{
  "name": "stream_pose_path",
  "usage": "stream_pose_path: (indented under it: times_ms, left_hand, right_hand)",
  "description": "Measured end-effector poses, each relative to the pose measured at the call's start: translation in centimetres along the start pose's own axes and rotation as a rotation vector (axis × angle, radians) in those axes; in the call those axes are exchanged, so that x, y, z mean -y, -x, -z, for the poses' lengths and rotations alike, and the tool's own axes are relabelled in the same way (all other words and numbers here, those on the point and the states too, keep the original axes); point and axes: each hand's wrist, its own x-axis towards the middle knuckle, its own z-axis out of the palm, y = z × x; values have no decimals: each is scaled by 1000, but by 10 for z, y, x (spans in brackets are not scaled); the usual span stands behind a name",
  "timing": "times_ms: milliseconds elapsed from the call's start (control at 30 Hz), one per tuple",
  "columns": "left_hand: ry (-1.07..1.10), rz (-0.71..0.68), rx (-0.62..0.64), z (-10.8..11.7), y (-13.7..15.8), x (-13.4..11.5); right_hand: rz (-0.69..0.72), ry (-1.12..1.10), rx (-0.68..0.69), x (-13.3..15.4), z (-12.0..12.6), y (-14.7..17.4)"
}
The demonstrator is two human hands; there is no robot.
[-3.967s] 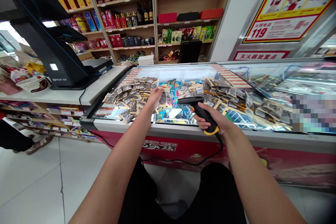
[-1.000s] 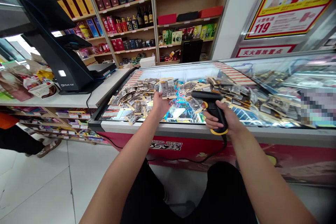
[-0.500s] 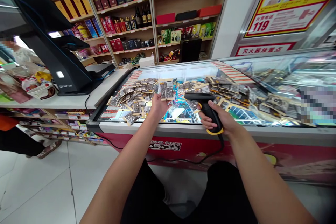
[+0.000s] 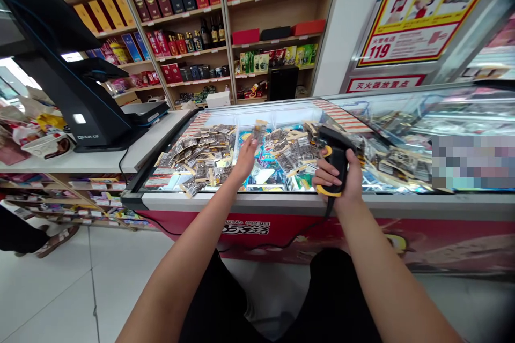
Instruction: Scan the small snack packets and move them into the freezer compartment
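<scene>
My right hand (image 4: 333, 174) is wrapped round the grip of a black and yellow barcode scanner (image 4: 336, 139), over the front of the freezer. A cord runs down from its base. Between the fingers of my left hand (image 4: 248, 153) is a small flat packet (image 4: 258, 127), blurred and tilted, above the freezer's glass top. Many similar brown packets with tan edges lie in a heap (image 4: 201, 153) to the left of that hand. A second heap of packets (image 4: 295, 144) lies between my hands, partly behind the scanner.
The long freezer (image 4: 298, 201) with a red front stretches across in front of me. At left, a counter (image 4: 96, 154) carries a black checkout terminal (image 4: 88, 112). Shelves (image 4: 185, 13) of boxes and bottles stand behind. Someone's foot (image 4: 58, 241) shows on the floor at left.
The packet in my left hand has turned from facing me to a narrow, tilted view. My right hand has moved right with the scanner, whose head now points away differently. The view has shifted slightly.
</scene>
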Motion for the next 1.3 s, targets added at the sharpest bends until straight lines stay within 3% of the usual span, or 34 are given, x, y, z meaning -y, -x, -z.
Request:
stream_pose_path:
  times_ms: [100,200,367,533,633,733,867,1033,1200,1300]
  left_hand:
    - [-437,-178,27,-18,-16,-19]
    - [-696,-164,34,-45,-37,-41]
    - [-801,-181,105,-83,-70,-57]
    - [-802,-260,320,-88,-84,-43]
    - [-801,-273,198,-71,-75,-35]
    - [-892,-242,71,-40,-54,-30]
    - [-1100,-204,153,19,-10,-25]
    - [-1278,-169,203,84,48,-7]
    - [-1285,-166,265,110,65,18]
    - [-1190,-204,179,109,60,21]
  right_hand:
    - [61,-109,-5,1,4,-1]
    - [73,-84,-53,-1,3,-3]
    - [60,-94,-60,-3,0,-3]
    - [42,-135,-64,-3,0,-3]
    - [33,-121,-51,-3,1,-4]
    - [17,-125,-26,-2,3,-4]
    - [1,-92,-20,-1,3,-4]
    - [5,-15,-107,-1,-8,-3]
    - [16,134,-131,-2,-15,-1]
    - [20,154,-122,-2,-15,-1]
